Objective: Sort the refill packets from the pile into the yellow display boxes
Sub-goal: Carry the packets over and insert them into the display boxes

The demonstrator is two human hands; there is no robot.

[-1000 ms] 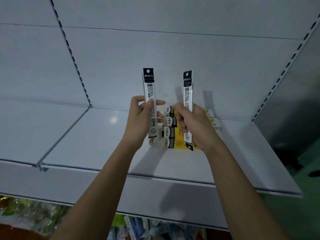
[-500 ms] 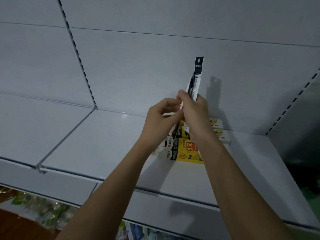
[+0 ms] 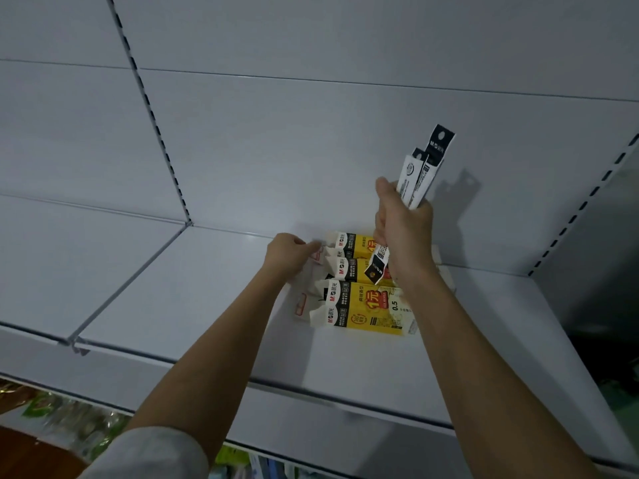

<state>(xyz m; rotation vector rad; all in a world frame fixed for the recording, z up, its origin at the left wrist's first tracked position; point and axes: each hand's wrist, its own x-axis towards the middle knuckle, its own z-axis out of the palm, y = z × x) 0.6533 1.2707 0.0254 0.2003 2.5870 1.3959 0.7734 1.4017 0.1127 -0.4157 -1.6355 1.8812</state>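
Three yellow display boxes (image 3: 366, 307) lie side by side on the white shelf (image 3: 179, 305), with their white flaps open to the left. My right hand (image 3: 403, 229) grips two long white-and-black refill packets (image 3: 420, 167) upright above the boxes; their lower ends stick out under my fist. My left hand (image 3: 287, 255) reaches down to the open flaps of the middle box, its fingers curled at the white flap. Whether it holds the flap, I cannot tell.
The shelf's back panel (image 3: 311, 150) rises right behind the boxes. A slotted upright (image 3: 152, 112) divides the shelving at the left, another stands at the right (image 3: 584, 202). Below the shelf's front edge (image 3: 311, 399), packaged goods (image 3: 69, 420) sit on a lower level.
Both packets have passed into my right hand, which lifted to the right. My left hand let go and dropped to the flaps of the boxes. The view has moved closer to the shelf.
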